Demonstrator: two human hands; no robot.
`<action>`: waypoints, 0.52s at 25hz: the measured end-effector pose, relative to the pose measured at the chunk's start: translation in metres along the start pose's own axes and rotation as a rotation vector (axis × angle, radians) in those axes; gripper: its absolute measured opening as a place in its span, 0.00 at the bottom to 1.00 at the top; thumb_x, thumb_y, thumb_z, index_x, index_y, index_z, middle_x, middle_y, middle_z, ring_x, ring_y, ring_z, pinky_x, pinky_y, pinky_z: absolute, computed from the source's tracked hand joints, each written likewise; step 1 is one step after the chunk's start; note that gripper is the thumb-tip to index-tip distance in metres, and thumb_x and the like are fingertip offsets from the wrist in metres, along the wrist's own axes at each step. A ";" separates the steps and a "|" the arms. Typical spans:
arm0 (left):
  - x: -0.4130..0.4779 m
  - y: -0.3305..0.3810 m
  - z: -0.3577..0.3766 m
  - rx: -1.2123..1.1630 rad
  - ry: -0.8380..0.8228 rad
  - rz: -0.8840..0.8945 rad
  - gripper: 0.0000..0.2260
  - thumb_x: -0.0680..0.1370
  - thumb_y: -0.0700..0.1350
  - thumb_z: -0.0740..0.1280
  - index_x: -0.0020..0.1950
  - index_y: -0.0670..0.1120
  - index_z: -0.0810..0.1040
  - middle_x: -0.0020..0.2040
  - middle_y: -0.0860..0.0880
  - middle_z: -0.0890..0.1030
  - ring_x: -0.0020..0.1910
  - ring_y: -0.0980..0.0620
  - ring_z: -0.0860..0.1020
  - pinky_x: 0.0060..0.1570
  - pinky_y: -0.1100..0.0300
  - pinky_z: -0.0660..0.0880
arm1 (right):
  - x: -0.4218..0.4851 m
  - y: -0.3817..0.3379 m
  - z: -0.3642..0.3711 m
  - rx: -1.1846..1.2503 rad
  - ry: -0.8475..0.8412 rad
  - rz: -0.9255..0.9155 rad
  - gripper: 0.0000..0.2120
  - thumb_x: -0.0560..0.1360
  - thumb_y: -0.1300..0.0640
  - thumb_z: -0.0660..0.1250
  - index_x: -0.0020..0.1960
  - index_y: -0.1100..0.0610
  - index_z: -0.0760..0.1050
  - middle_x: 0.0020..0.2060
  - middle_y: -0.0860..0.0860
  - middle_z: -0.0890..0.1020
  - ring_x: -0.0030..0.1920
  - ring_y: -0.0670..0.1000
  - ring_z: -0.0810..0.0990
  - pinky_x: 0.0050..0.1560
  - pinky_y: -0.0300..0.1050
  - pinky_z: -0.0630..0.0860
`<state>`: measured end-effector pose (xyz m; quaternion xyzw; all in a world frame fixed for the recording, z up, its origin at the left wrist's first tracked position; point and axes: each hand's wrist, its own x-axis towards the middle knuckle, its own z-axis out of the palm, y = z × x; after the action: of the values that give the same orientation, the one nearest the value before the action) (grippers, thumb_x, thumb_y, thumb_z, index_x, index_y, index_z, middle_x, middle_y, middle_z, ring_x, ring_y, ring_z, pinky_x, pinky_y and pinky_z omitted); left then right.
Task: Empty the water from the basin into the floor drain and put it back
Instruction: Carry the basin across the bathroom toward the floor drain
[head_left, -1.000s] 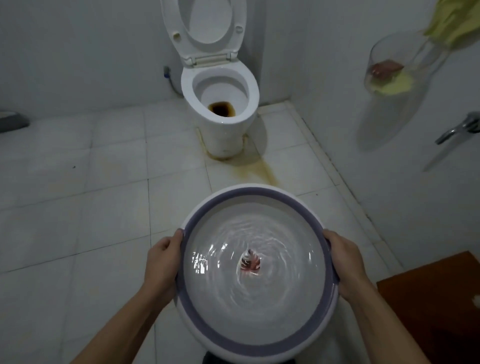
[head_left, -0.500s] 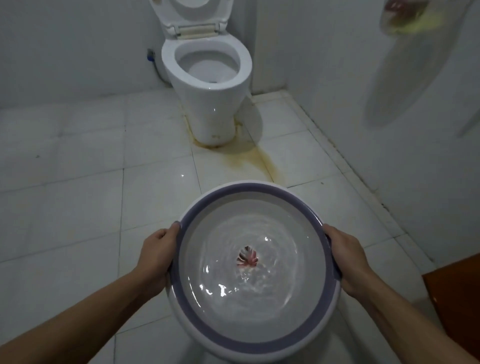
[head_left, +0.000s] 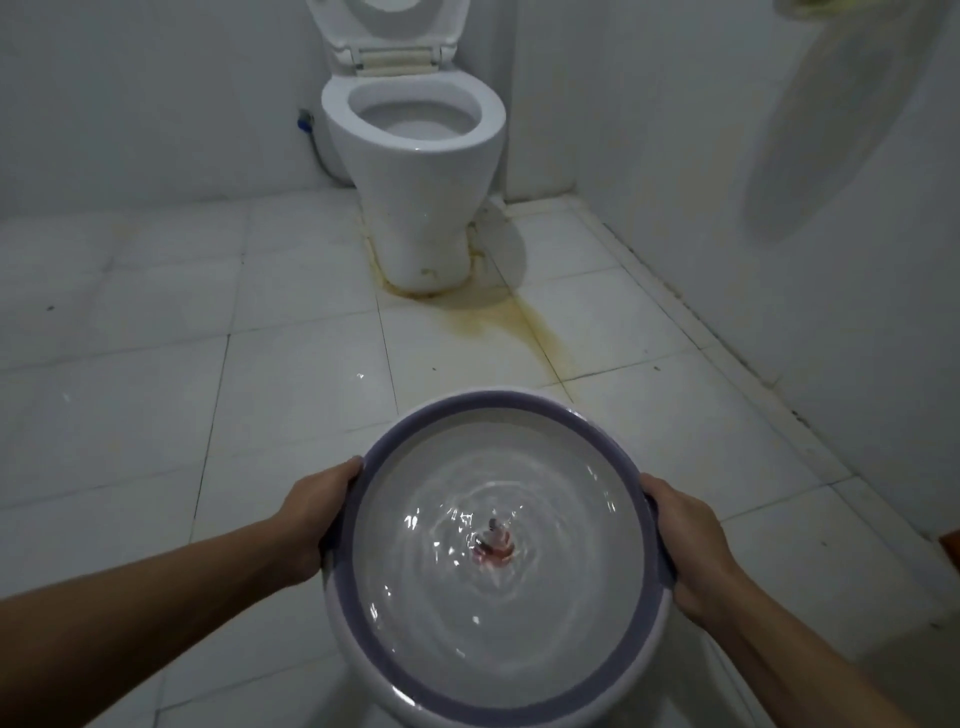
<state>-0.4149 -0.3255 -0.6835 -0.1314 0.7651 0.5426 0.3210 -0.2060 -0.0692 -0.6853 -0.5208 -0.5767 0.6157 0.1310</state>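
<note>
a round white plastic basin with a purple-grey rim band (head_left: 363, 613) is held in the air over the pale tiled floor (head_left: 130, 415), low in the view and nearest the person. the left hand (head_left: 311, 525) is clamped on the basin's left rim, and the right hand (head_left: 685, 551) is clamped on the right rim, each with fingers wrapped under the edge and the thumb side up along it. rippled water (head_left: 467, 613) fills the bowl well below the rim, with a small reddish mark (head_left: 493, 545) near the middle; whether it is printed on the bottom or something afloat is hard to tell through the ripples. ahead, well apart from the basin's far edge, a white ceramic toilet with its seat and lid raised (head_left: 415, 156) stands against the back wall, yellow-brown staining (head_left: 524, 322) spreading from its base across the tiles. open tiled floor stretches to the left and between basin and toilet. the white wall (head_left: 779, 312) on the right runs close alongside the right hand.
</note>
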 end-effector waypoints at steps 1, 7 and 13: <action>0.007 -0.005 0.001 0.005 -0.010 -0.003 0.15 0.79 0.51 0.64 0.50 0.40 0.83 0.45 0.40 0.86 0.47 0.40 0.83 0.45 0.50 0.79 | 0.002 0.007 0.002 0.001 -0.007 0.000 0.16 0.76 0.51 0.64 0.44 0.62 0.84 0.34 0.56 0.87 0.32 0.55 0.83 0.28 0.43 0.77; 0.027 -0.036 0.009 0.047 -0.036 -0.047 0.17 0.79 0.52 0.64 0.48 0.39 0.84 0.39 0.41 0.86 0.42 0.41 0.83 0.40 0.53 0.78 | 0.001 0.043 0.002 0.034 0.052 0.086 0.14 0.75 0.54 0.64 0.40 0.64 0.82 0.32 0.56 0.86 0.35 0.57 0.82 0.34 0.46 0.75; 0.034 -0.053 0.020 0.124 -0.074 -0.054 0.17 0.80 0.52 0.62 0.49 0.40 0.83 0.42 0.40 0.87 0.46 0.39 0.84 0.45 0.49 0.80 | -0.005 0.075 -0.003 -0.099 0.118 0.090 0.16 0.78 0.55 0.61 0.36 0.60 0.80 0.36 0.56 0.82 0.41 0.57 0.80 0.44 0.51 0.73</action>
<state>-0.4050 -0.3218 -0.7487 -0.1117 0.7809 0.4897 0.3712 -0.1686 -0.0945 -0.7457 -0.5871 -0.5739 0.5599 0.1110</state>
